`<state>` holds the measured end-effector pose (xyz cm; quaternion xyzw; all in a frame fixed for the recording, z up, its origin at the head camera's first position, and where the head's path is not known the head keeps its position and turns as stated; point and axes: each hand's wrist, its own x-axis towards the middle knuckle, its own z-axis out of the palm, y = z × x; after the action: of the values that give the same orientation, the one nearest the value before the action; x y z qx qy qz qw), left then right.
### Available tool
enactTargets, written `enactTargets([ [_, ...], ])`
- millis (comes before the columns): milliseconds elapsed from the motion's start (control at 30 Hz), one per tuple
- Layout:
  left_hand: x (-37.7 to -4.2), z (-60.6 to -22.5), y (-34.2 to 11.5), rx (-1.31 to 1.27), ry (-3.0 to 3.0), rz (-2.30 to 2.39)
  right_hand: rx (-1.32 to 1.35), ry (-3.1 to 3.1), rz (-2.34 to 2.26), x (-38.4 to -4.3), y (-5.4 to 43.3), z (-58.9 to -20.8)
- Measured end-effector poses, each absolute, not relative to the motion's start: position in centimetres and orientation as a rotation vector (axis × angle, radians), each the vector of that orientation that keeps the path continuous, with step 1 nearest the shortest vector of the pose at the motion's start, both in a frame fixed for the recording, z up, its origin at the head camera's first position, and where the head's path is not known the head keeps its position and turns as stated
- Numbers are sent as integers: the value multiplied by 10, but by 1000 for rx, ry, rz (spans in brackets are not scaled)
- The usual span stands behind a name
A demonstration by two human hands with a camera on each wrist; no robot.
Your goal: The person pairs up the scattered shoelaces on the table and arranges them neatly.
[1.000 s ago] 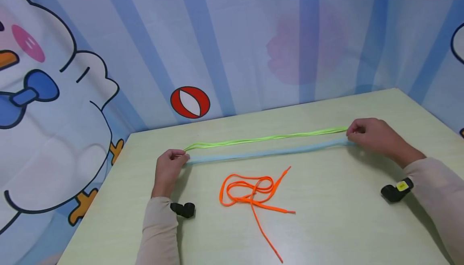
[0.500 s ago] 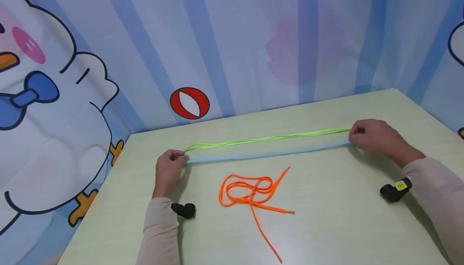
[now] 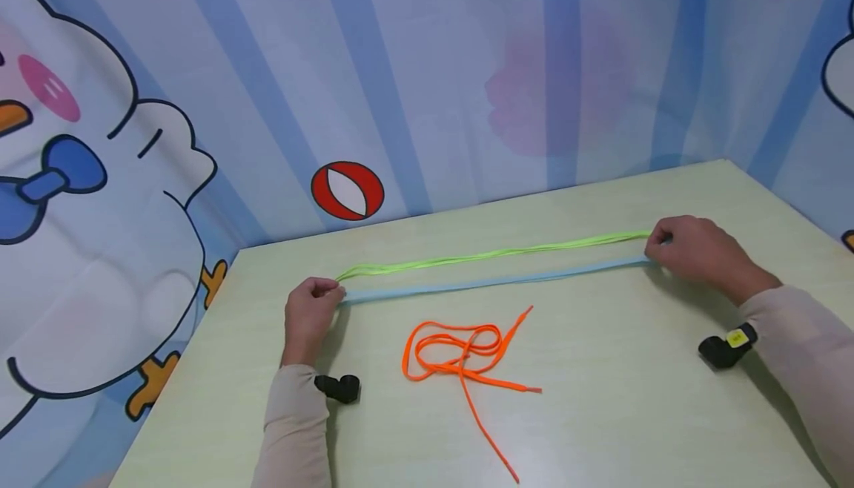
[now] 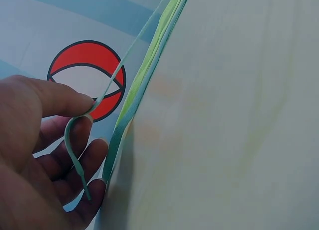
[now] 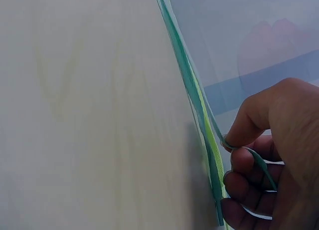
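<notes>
A light blue shoelace [image 3: 494, 281] stretches nearly straight between both hands. My left hand [image 3: 309, 317] pinches it between thumb and index finger; its loose end [image 4: 71, 147] dangles past the fingers in the left wrist view. At the other side my right hand [image 3: 700, 252] pinches the lace, and a short tail [image 5: 264, 167] hangs among the curled fingers. Just behind runs a lime green shoelace [image 3: 494, 254] in several strands, its ends partly hidden by the hands. Both wrist views also show blue strands beside the green on the table.
An orange shoelace [image 3: 500, 383] lies loosely looped in front of the blue one. The pale table [image 3: 614, 414] meets a printed cartoon curtain [image 3: 454, 87] at its back edge. Black wrist cameras sit on the left sleeve [image 3: 293, 421] and right sleeve [image 3: 800, 354].
My right hand has shifted slightly to the right, and the blue shoelace looks narrower and straighter. The left hand stays almost in place. The orange shoelace lies as before.
</notes>
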<state>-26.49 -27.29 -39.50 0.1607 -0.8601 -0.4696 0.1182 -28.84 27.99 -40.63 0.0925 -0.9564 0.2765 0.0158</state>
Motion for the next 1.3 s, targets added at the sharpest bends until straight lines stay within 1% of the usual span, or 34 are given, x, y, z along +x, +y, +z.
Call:
enactTargets([
  [400, -264, -395, -273, 422, -2535, -1320, 272, -3006, 864, -290, 282, -408],
  [1300, -265, -395, -274, 446, -2566, -1271, 197, -3025, 851, -286, 283, -403],
])
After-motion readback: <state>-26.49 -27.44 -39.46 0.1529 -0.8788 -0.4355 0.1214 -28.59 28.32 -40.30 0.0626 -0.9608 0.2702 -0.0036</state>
